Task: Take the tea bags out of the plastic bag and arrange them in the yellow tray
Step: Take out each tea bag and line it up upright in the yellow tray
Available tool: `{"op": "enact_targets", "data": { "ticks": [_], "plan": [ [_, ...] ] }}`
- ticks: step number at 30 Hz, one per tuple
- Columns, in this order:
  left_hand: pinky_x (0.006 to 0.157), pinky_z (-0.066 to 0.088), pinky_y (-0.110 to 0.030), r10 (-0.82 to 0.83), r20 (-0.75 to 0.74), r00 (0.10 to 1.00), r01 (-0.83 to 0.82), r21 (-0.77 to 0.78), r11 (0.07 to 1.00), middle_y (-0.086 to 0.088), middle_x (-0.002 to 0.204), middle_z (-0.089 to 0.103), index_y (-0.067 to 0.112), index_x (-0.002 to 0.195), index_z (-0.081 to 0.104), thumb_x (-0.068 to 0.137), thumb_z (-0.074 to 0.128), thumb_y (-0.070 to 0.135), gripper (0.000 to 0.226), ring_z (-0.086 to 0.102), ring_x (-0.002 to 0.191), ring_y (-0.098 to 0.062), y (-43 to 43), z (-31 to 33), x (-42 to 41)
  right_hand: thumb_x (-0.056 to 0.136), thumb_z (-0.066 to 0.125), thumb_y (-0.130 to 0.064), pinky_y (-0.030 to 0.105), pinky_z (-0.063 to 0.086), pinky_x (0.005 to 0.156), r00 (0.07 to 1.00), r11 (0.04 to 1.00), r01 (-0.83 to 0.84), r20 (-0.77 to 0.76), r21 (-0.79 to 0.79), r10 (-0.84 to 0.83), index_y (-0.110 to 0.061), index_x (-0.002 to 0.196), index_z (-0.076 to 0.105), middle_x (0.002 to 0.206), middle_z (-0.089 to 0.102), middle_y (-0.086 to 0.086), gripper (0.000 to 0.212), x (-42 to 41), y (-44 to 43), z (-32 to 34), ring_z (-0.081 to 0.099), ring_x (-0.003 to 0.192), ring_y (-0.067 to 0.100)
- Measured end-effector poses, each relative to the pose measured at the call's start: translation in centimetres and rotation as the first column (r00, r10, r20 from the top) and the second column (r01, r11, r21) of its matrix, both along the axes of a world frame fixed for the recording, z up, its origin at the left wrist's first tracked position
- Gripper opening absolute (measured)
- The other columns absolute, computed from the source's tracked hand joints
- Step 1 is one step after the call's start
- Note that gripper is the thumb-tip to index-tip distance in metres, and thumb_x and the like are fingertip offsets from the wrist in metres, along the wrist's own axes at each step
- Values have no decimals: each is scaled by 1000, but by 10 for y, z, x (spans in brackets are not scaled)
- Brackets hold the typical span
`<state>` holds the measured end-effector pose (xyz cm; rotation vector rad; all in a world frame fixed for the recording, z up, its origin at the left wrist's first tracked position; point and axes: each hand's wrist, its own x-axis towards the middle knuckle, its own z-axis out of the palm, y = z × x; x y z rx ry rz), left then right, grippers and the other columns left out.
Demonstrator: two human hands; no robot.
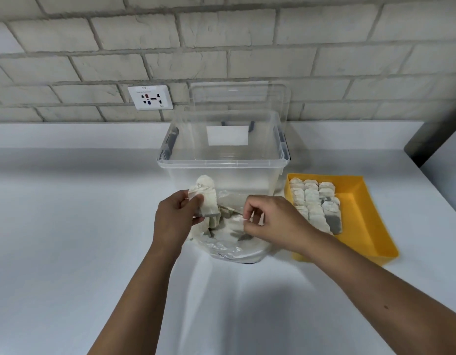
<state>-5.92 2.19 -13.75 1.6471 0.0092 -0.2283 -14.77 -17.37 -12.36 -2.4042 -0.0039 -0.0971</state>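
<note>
Crinkled clear plastic bag [229, 242] of papery tea bags [209, 198]; glossy yellow plastic tray [370, 221] at three o'clock; smooth matt white worktop [68, 226]; rough brick wall [221, 47]

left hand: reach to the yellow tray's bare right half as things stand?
Probably not cleanly. The right hand, pinching the plastic bag, and its forearm lie between the left hand, holding tea bags, and the yellow tray; it would have to cross over them.

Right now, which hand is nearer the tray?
Right. The right hand pinches the rim of the bag just beside the tray; the left hand holds tea bags across the bag, farther from the tray.
</note>
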Motion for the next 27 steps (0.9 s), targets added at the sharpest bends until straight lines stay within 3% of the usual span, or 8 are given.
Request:
{"op": "enact_targets", "data": {
  "ticks": [5, 9, 14, 18, 21, 27],
  "plan": [
    [63, 58, -27, -264, -50, 963, 263, -14, 965, -2, 66, 64, 9, 91, 75, 93, 66, 13, 10, 63, 65, -14, -37, 14, -31, 84, 70, -7, 20, 47, 62, 996, 964, -57, -45, 261, 71, -18, 81, 63, 76, 68, -1, 12, -33, -30, 39, 60, 66, 10],
    [67, 61, -32, -423, -178, 889, 402, -143, 904, -10, 77, 65, 6, 95, 76, 93, 67, 14, 12, 63, 70, -19, -63, 17, -56, 86, 69, -6, 22, 50, 66, 996, 932, 82, -8, 352, -84, -14, 84, 64, 72, 69, 3, 10, -47, -52, 40, 66, 65, 12],
    [71, 63, -32, -453, -267, 850, 391, -256, 884, -14, 97, 77, 6, 102, 75, 92, 67, 20, 19, 73, 84, -27, -86, 18, -71, 86, 68, -3, 21, 50, 59, 958, 890, 269, -9, 369, -286, -14, 79, 63, 68, 65, 1, 15, -63, -64, 32, 64, 60, 12],
    [69, 62, -30, -458, -252, 852, 412, -216, 885, -12, 88, 77, 7, 98, 75, 89, 72, 19, 15, 74, 78, -22, -104, 19, -80, 86, 68, -5, 32, 55, 65, 934, 871, 344, -33, 351, -355, -13, 83, 65, 69, 68, 2, 9, -73, -75, 27, 68, 63, 20],
    [60, 58, -23, -465, -234, 854, 430, -187, 883, -8, 82, 78, 7, 94, 75, 87, 73, 12, 9, 74, 72, -16, -119, 18, -87, 85, 72, -10, 28, 53, 59, 915, 801, 393, -105, 452, -389, -11, 89, 66, 67, 67, 2, 7, -80, -83, 22, 65, 58, 13],
    [60, 58, -22, -469, -311, 827, 406, -248, 880, -13, 94, 77, 4, 100, 74, 85, 75, 15, 19, 75, 80, -21, -139, 12, -89, 83, 74, -11, 27, 56, 60, 874, 686, 470, -183, 556, -451, -2, 92, 67, 70, 68, 8, 14, -91, -103, 11, 64, 59, 13]
  ]
}}
